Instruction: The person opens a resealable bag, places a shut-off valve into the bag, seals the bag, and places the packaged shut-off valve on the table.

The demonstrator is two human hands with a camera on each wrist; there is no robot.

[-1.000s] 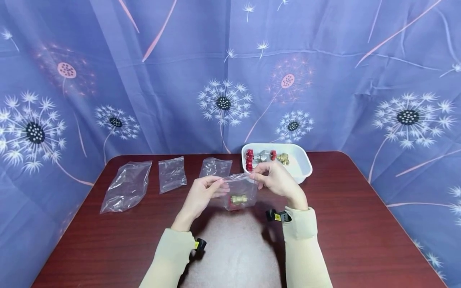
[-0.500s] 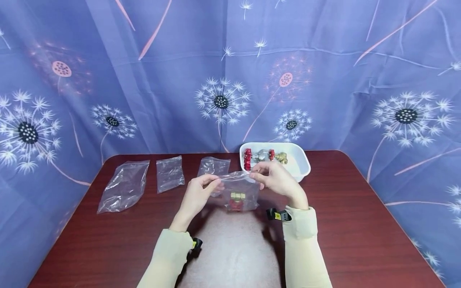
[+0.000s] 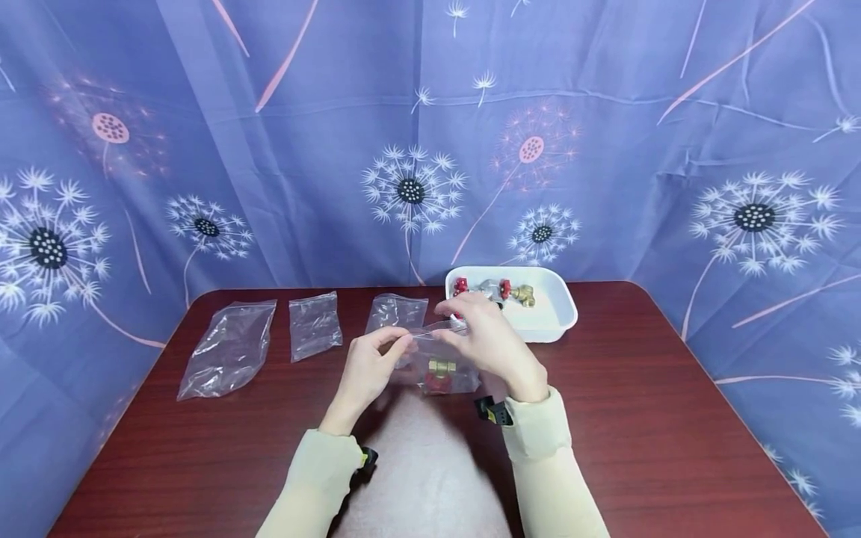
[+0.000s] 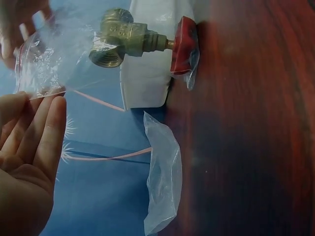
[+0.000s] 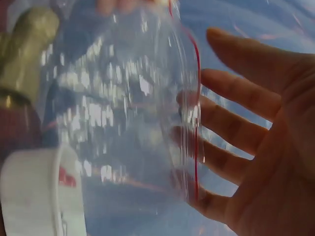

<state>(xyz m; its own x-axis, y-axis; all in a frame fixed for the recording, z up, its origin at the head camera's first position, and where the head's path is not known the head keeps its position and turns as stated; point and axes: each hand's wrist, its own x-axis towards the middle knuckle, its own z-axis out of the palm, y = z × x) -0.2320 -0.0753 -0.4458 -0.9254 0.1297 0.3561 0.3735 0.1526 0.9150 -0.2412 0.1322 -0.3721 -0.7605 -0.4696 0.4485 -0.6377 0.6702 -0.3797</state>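
Over the table [image 3: 646, 418], the left hand [image 3: 365, 370] pinches the clear bag [image 5: 118, 123], the right hand [image 3: 494, 350] is spread wide, and keeping the top [image 5: 198, 98] flat should help.

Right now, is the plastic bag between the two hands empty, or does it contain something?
Not empty: the bag holds a brass valve with a red handle, visible through the clear plastic.

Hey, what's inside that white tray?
A brass piece, a grey metal piece and red handles. The right hand covers part of the tray, so whatever lies behind it is hidden.
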